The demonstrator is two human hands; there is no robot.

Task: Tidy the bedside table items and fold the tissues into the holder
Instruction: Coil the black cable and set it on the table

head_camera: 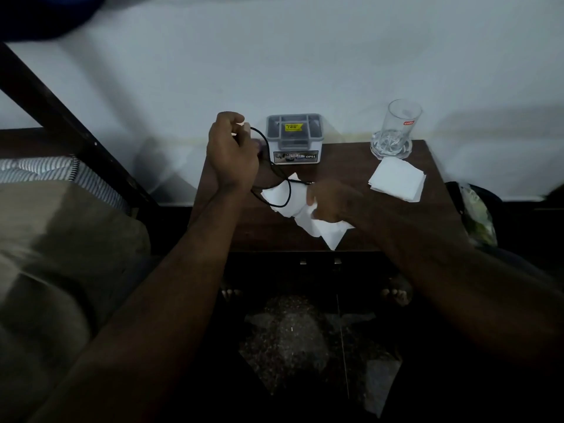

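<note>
I've got my left hand (233,154) fingers clamped on the black cable (276,181), lifting it off the loose tissues (293,203) that my right hand (332,203) grips mid-counter, so they can go into the holder (294,138) at the back edge.

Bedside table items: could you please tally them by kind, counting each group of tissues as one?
Tissue groups: 2 (loose tissues under the right hand; stack near the glass)
Cable, black, gripped by the left hand: 1
Grey holder: 1
Drinking glass: 1
Total: 5
</note>
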